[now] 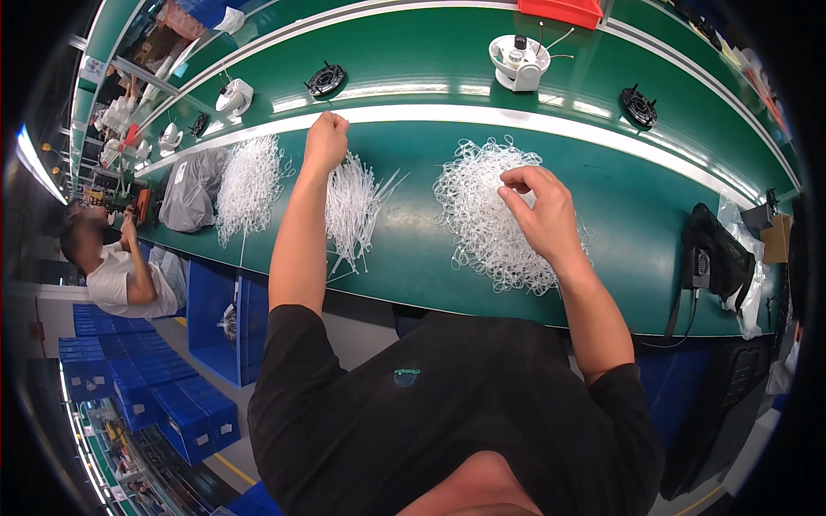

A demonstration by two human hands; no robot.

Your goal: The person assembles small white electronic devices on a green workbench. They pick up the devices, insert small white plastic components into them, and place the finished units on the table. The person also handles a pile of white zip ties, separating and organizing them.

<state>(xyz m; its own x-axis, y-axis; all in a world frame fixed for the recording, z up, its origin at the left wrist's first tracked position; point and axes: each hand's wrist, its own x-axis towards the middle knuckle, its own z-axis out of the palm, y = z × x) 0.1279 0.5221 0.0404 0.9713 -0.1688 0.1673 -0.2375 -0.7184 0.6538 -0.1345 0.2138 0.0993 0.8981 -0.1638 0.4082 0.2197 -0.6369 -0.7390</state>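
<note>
A: Starting with the head view, the only one: how many hands are at work up close?
B: Two. The left hand (327,142) is curled closed beyond the far end of the middle pile (351,211); I can't tell whether anything is inside it. The right hand (544,206) is over the right pile (482,211), thumb and forefinger tips close together. Whether they pinch a tie, I can't tell.
A: How many piles altogether?
B: Three, all of white ties, on the green tabletop (413,241). The left pile (248,185) shows loops at its edge, the middle one has straight strips, and the right one is all small loops. Single ties are too many to count.
A: And around them?
B: One grey plastic bag (189,193) beside the left pile, and one black bag (721,254) at the right end. On the green belt (413,64), at least three white housings (516,64) and three black round parts (325,80); farther left it's too small to count. Beyond that, one red tray (564,12).
A: Other people?
B: One clear co-worker (129,279), at far left.
</note>
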